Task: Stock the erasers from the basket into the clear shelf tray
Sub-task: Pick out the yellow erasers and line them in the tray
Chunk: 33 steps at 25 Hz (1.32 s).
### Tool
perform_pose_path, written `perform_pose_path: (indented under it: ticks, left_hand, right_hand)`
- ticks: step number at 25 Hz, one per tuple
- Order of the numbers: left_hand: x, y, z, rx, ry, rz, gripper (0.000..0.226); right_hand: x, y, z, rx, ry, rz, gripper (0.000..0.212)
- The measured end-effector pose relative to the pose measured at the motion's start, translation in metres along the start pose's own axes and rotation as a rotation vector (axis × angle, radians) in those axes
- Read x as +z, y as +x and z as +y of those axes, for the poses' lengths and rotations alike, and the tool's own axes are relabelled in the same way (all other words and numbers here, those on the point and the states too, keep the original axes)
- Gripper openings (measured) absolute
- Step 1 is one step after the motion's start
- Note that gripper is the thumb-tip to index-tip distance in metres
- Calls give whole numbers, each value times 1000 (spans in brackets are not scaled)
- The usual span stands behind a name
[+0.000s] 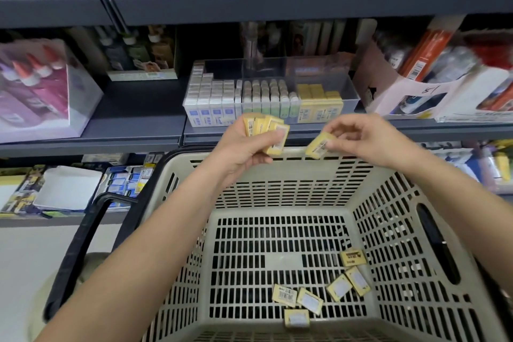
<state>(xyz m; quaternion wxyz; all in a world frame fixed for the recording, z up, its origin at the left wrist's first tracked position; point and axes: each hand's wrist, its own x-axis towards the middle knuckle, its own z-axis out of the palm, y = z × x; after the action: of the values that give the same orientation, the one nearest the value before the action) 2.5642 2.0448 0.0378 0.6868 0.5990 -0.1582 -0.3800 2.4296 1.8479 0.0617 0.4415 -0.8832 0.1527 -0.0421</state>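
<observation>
Inside the basket lie six erasers.

The left hand grips a fanned stack of yellow erasers above the far rim of the basket. The right hand pinches a single eraser between thumb and fingers, just right of the stack and apart from it.

Six loose erasers lie on the basket floor, toward its near right corner. A black handle hangs at the basket's left side.

The tray sits on the shelf beyond the hands. It holds three groups:
- white erasers, left
- rounded erasers, middle
- yellow erasers, right
</observation>
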Motion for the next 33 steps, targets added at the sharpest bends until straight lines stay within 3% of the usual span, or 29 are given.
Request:
perform_pose_path:
  ticks: [4,8,13,18,22,28,31,33]
  left_hand:
    - [6,19,13,41,-9,79,39]
    - [6,24,9,32,21,84,40]
    - [5,25,4,36,69,53,43]
    - [4,26,4,33,50,40,39]
    - [1,26,2,28,26,30,37]
    - [3,31,2,33,-10,29,39]
    - [7,32,0,27,-84,-2,42]
    - [10,34,-1,25,-152,-19,47]
  right_hand:
    - [-36,37,-4,-61,-43,251,17]
    - [-55,79,3,-33,-449,468,22]
    - [-48,116,10,55,-581,298,24]
    - [-61,124,9,102,-653,306,20]
    - [-46,128,16,183,-762,162,14]
    - [-39,131,18,159,-925,32,30]
    - [-35,116,10,67,-867,150,26]
    - [-26,97,-1,-81,-599,259,23]
